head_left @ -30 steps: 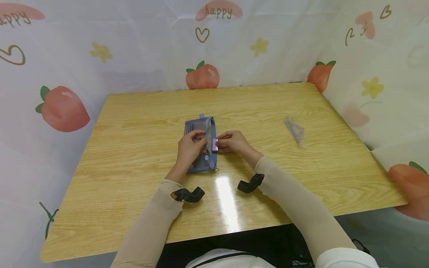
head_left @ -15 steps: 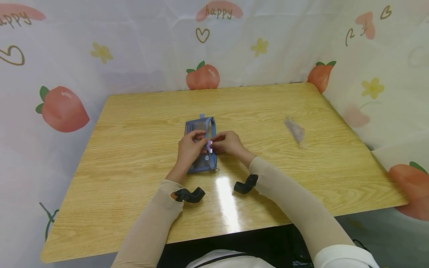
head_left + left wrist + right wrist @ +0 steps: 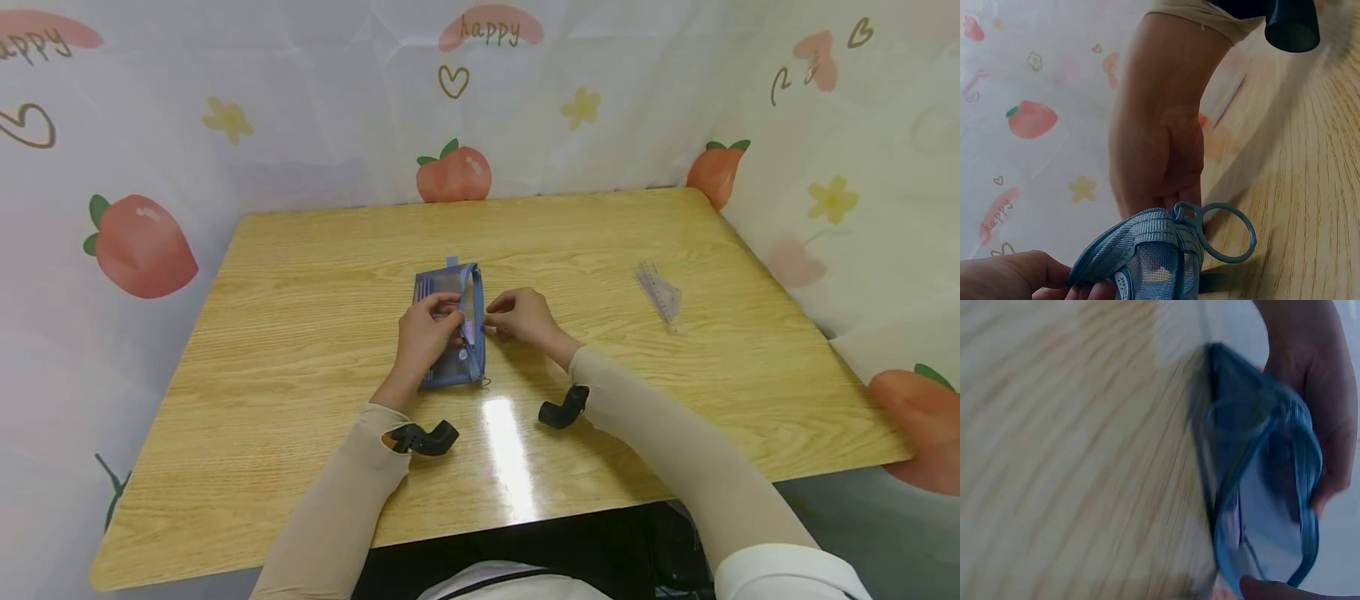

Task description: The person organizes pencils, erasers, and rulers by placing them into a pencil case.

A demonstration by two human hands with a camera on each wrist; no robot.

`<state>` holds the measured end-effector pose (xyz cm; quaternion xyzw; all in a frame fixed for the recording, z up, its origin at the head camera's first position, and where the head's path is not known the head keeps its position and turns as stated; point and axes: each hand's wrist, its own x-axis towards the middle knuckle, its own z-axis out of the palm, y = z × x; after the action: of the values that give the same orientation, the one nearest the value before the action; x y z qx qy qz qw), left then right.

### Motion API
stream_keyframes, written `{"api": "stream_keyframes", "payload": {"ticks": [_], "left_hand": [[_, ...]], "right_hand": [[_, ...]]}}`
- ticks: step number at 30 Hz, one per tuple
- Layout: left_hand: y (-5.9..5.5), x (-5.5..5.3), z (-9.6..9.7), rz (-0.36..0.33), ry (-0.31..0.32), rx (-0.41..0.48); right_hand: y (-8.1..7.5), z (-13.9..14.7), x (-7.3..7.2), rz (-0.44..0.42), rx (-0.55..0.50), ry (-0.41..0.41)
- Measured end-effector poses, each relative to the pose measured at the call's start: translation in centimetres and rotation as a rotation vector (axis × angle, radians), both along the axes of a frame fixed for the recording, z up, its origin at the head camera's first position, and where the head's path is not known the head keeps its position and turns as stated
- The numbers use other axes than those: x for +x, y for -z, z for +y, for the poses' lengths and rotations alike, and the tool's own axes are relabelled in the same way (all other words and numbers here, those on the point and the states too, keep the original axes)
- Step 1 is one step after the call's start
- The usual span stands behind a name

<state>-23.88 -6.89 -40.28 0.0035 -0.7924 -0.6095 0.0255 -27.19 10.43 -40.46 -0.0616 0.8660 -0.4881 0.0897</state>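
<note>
I have the blue pouch (image 3: 450, 365) near the middle of the table (image 3: 300, 333), lying with its mouth facing right and held apart, so that in the right wrist view I look straight into it past a looping rim. On my left side, the left hand (image 3: 424, 332) lies over the pouch, its thumb and fingers pinching the upper edge of the mouth; the left wrist view shows me that grip at close range, with a small label (image 3: 1124, 287) just beside it. The right hand (image 3: 525, 317) is at the mouth's right side, fingers bent and tips drawn close to the thumb; the right wrist view puts a digit over the rim, but it is too blurred and cropped for me to tell whether the fingers pinch the rim or merely touch it. A pink piece (image 3: 469, 332) shows inside the mouth, between the two hands. I see a ring (image 3: 1253, 236) at the pouch's near end and a tab (image 3: 452, 261) at its far end. Well apart to the right, a clear set square (image 3: 662, 293) lies on the table. Tan sleeves (image 3: 345, 492) cover both forearms, a black mount (image 3: 423, 437) at each wrist. Behind the table, I have a white cloth (image 3: 315, 100) printed with peaches and yellow flowers.
</note>
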Motion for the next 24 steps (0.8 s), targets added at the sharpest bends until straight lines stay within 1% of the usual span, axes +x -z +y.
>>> {"api": "stream_keyframes", "payload": {"ticks": [2, 5, 7, 11, 14, 16, 20, 22, 24], "left_hand": [[0.0, 0.0, 0.0, 0.0, 0.001, -0.013], [0.1, 0.1, 0.1, 0.001, 0.004, -0.016], [0.2, 0.1, 0.1, 0.002, 0.005, -0.017], [0.2, 0.0, 0.1, -0.004, 0.003, -0.012], [0.2, 0.0, 0.0, -0.007, 0.002, -0.003], [0.2, 0.0, 0.0, -0.005, 0.004, 0.0], [0.2, 0.0, 0.0, 0.0, 0.008, -0.002], [0.2, 0.0, 0.0, 0.002, 0.01, -0.002], [0.3, -0.1, 0.0, 0.003, 0.013, -0.006]], "right_hand": [[-0.3, 1.3, -0.2, 0.004, 0.015, 0.014], [-1.1, 3.5, -0.8, 0.034, 0.061, 0.032], [-1.8, 5.2, -1.2, 0.064, 0.119, 0.05], [-3.4, 9.4, -2.3, 0.078, 0.257, 0.092], [-4.4, 13.1, -2.8, 0.061, 0.348, 0.14], [-4.8, 15.5, -2.9, 0.063, 0.411, 0.183], [-4.8, 19.6, -3.0, 0.047, 0.509, 0.235], [-4.5, 20.9, -3.0, 0.039, 0.539, 0.249], [-4.2, 21.8, -3.0, 0.022, 0.547, 0.262]]}}
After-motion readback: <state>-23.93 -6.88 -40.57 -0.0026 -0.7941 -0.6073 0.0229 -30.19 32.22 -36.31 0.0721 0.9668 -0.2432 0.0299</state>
